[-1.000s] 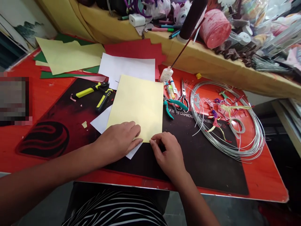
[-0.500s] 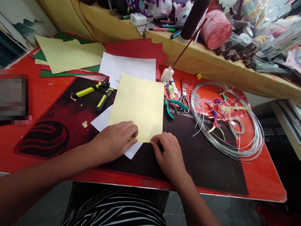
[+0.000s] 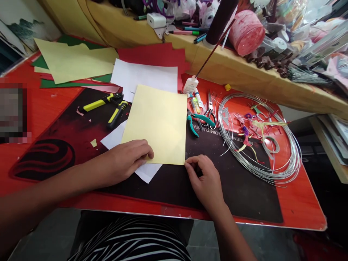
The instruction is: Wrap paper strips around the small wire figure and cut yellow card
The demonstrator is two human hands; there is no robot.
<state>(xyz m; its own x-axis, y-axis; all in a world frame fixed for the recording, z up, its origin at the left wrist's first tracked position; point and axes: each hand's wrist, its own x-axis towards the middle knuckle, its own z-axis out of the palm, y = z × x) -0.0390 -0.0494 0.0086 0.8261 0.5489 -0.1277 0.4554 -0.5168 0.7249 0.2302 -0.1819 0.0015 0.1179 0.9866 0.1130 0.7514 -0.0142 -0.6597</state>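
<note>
A pale yellow sheet of paper (image 3: 157,123) lies on the dark desk mat (image 3: 168,188), overlapping white paper (image 3: 148,172) beneath it. My left hand (image 3: 133,157) rests at the sheet's near left corner, thumb and fingers closed together on its edge. At the near right corner, my right hand (image 3: 203,177) pinches the paper between thumb and index finger. Just past the sheet's right edge lie teal-handled pliers (image 3: 194,125) and scissors (image 3: 210,108). Left of it sits a yellow-and-black tool (image 3: 116,114) with its handles spread.
A coil of silver wire (image 3: 295,156) occupies the right side, with small coloured paper figures (image 3: 246,132) and a tape roll (image 3: 271,144) inside it. A white glue bottle (image 3: 190,85) stands behind the pliers. Yellow, green and red papers (image 3: 78,61) are piled at back left.
My right hand has slid right along the near edge to the sheet's corner. My left hand has shifted slightly left. The whole view has moved a little.
</note>
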